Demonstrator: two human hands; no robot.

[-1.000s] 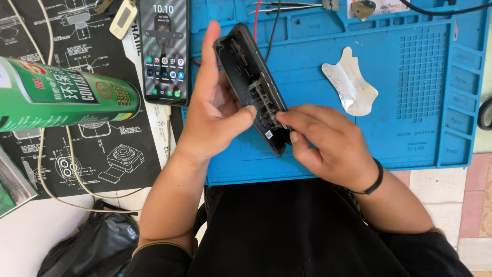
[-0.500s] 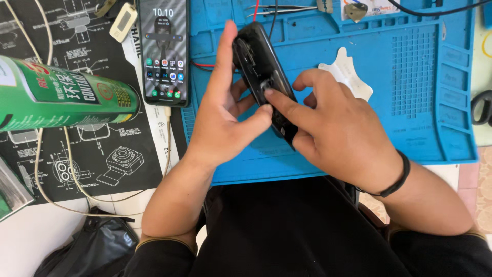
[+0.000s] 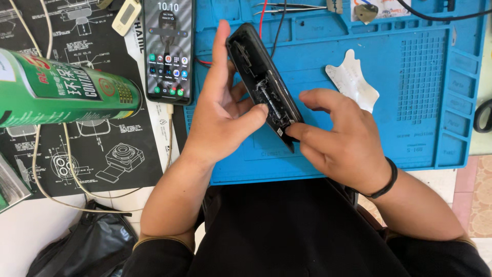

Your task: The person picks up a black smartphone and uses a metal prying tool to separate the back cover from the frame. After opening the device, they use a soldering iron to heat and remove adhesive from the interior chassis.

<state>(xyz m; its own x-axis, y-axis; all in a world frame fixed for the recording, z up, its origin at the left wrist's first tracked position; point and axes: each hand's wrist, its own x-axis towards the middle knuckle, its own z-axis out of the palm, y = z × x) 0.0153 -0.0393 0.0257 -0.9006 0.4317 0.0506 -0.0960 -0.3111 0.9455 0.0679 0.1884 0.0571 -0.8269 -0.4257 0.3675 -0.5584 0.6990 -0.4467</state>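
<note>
My left hand (image 3: 223,115) grips a black opened phone body (image 3: 264,84), held on edge above the blue work mat (image 3: 410,102), thumb pressed on its inner side and fingers behind it. My right hand (image 3: 341,141) touches the phone's lower end with its thumb and forefinger tips, the other fingers spread. A black band circles my right wrist.
A lit smartphone (image 3: 168,48) lies at the mat's left edge. A green spray can (image 3: 61,90) lies on a black printed mat. A white pry piece (image 3: 352,79) and tweezers (image 3: 287,7) rest on the blue mat. Scissors (image 3: 483,115) sit far right; a black bag (image 3: 82,246) lower left.
My right hand has slid down from over the phone body to its lower end, and its fingers have spread. My left hand keeps its hold.
</note>
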